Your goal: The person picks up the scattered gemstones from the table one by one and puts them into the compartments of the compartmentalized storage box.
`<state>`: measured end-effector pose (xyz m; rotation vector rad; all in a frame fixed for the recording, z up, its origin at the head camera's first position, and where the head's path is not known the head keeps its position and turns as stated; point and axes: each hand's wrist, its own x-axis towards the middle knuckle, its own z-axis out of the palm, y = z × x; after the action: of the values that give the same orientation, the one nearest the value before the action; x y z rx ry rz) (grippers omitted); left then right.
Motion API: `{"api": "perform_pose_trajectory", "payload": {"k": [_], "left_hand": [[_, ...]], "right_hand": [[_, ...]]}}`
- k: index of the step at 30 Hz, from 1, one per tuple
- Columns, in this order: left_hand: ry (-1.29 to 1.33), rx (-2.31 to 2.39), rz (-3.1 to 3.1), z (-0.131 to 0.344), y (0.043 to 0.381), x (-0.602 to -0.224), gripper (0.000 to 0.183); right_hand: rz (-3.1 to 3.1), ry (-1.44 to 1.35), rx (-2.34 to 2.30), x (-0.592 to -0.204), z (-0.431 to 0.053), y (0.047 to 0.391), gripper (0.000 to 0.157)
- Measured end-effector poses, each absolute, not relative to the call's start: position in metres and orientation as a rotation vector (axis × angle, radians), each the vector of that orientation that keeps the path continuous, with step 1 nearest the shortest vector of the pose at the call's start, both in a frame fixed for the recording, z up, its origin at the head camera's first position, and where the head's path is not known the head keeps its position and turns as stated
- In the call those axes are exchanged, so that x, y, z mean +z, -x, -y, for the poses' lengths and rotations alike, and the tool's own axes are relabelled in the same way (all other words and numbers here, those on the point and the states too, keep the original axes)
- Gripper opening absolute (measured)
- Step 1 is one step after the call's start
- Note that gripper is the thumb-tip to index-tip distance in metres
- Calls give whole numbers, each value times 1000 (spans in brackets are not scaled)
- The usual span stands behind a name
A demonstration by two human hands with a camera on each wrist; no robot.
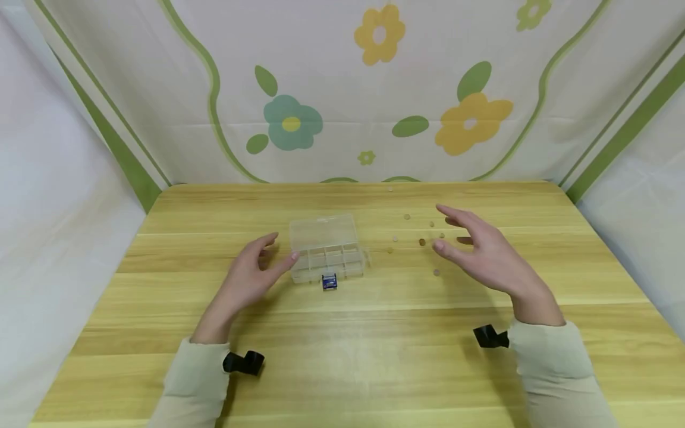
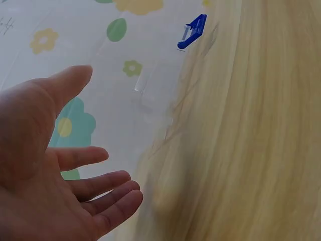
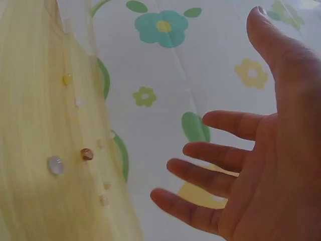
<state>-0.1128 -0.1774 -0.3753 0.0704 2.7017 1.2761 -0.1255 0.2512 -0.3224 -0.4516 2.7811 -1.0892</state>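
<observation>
A clear plastic compartment box (image 1: 353, 272) lies on the table with its lid (image 1: 323, 232) swung back. At its front edge is a blue latch-like piece (image 1: 329, 282), also visible in the left wrist view. My left hand (image 1: 248, 273) hovers at the box's left side, fingers spread and holding nothing; its thumb overlaps the box edge in the head view, and contact is unclear. Over the right of the table my right hand (image 1: 489, 255) is held with fingers apart, gripping nothing. Several small stones lie near it, including a reddish-brown one (image 3: 87, 154), a yellow one (image 3: 67, 79) and a pale oval one (image 3: 56, 165).
The wooden table (image 1: 342, 356) ends at a white curtain (image 1: 332, 71) with printed flowers, which also hangs along both sides. One small pale stone (image 1: 390, 189) lies close to the far table edge. Black wrist mounts (image 1: 244, 362) stick out from both sleeves.
</observation>
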Motion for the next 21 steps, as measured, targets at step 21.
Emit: {"api": "perform_pose_trajectory", "payload": {"k": [21], "left_hand": [[-148,1355,-2622,172,113,-392,90]], "right_hand": [[-2623,235,-1211,-374,-274,142,49]]}}
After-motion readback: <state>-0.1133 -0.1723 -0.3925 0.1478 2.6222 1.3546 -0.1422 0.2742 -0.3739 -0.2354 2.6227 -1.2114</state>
